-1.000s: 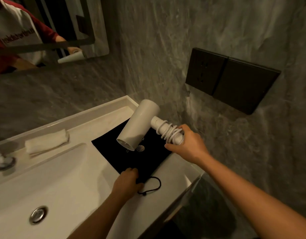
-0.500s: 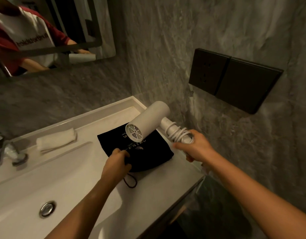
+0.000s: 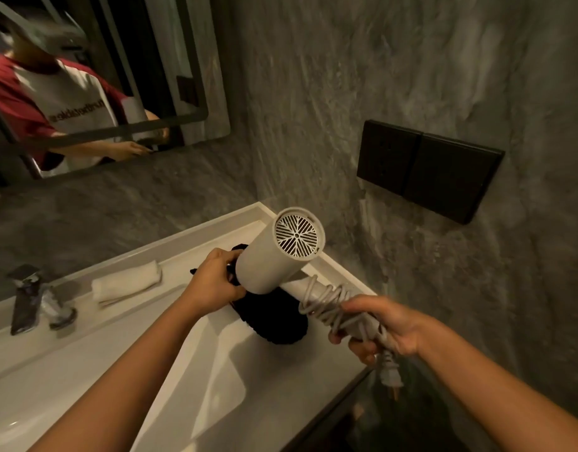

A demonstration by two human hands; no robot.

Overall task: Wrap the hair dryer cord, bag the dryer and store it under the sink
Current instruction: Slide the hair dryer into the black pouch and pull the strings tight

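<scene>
A white hair dryer [image 3: 274,256] is held in the air over the right end of the sink counter, its rear grille facing me. Its grey cord [image 3: 326,303] is wound around the handle, and the plug [image 3: 390,375] hangs below my fist. My right hand [image 3: 383,326] grips the handle and cord. My left hand [image 3: 215,282] pinches the top of the black bag [image 3: 274,324], lifted off the counter and hanging just under the dryer's barrel. The dryer hides part of the bag's mouth.
The white sink counter [image 3: 235,380] has a basin at lower left, a chrome faucet [image 3: 30,301] and a folded white towel [image 3: 127,283] behind it. A mirror [image 3: 170,93] hangs above. Black wall plates [image 3: 427,169] sit on the grey stone wall at right.
My left hand has gathered the bag and lifted it off the counter. My right hand has raised and turned the dryer so its grille faces me, with the bag now beneath the barrel.
</scene>
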